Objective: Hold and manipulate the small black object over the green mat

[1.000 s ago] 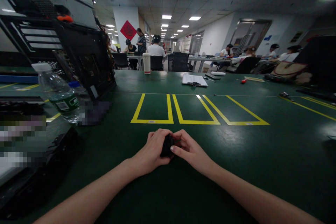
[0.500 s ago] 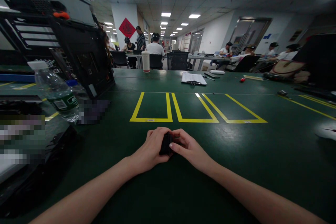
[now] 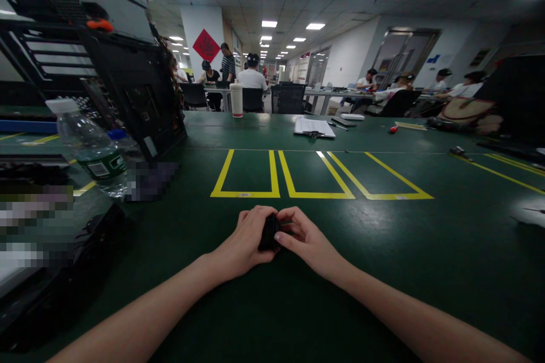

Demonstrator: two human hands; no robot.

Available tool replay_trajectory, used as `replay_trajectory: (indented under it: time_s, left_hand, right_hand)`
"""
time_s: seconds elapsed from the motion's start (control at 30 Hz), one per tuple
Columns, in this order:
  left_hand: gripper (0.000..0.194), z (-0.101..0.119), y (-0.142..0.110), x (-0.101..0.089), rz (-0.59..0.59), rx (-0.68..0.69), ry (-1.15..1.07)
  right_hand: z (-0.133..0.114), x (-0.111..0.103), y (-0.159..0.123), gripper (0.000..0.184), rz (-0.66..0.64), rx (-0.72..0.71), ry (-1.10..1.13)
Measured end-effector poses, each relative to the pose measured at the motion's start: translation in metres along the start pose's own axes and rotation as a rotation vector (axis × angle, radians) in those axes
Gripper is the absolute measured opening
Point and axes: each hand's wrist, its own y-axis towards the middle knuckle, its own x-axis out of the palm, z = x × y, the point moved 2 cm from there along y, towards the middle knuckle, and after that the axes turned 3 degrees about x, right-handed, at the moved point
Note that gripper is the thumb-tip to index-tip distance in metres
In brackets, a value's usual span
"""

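Observation:
A small black object (image 3: pixel 269 232) sits between both my hands, low on the dark green table (image 3: pixel 426 249). My left hand (image 3: pixel 246 242) is curled round its left side. Fingers of my right hand (image 3: pixel 303 239) are bent over its right side, thumb pressed on it. I cannot make out what the object is; most of it is hidden by my fingers. Just beyond my hands lie three boxes marked in yellow tape (image 3: pixel 315 177).
A water bottle (image 3: pixel 91 150) and an open black computer case (image 3: pixel 128 88) stand at the left. A white cup (image 3: pixel 235 100), a clipboard with papers (image 3: pixel 314 127) and small tools lie farther back. Several people sit at tables behind.
The view has tilted up slightly since a second ago; my hands stay closed round the black object in the same spot.

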Motion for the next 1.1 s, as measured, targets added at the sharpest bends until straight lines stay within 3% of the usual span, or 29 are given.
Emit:
replay_trajectory:
  time_s: [0.33,0.67,0.9,1.1]
  left_hand:
    - [0.052,-0.0038,0.0004,0.0034,0.017,0.011,0.003]
    - [0.052,-0.0035,0.0008,0.0021,0.002,-0.016,-0.016]
    - [0.052,-0.0014,0.0007,0.0014,0.011,0.003,0.005]
    - [0.05,-0.0009,0.0009,0.0013,0.009,0.013,0.006]
  right_hand:
    - [0.005,-0.0003,0.0025,0.021,-0.029,-0.066,0.0]
    - [0.0018,-0.002,0.001,0.028,-0.004,0.018,-0.029]
    - [0.0048,-0.0019,0.0015,0.023,-0.039,-0.046,0.007]
    - [0.0058,-0.0024,0.0029,0.021,-0.03,-0.018,0.052]
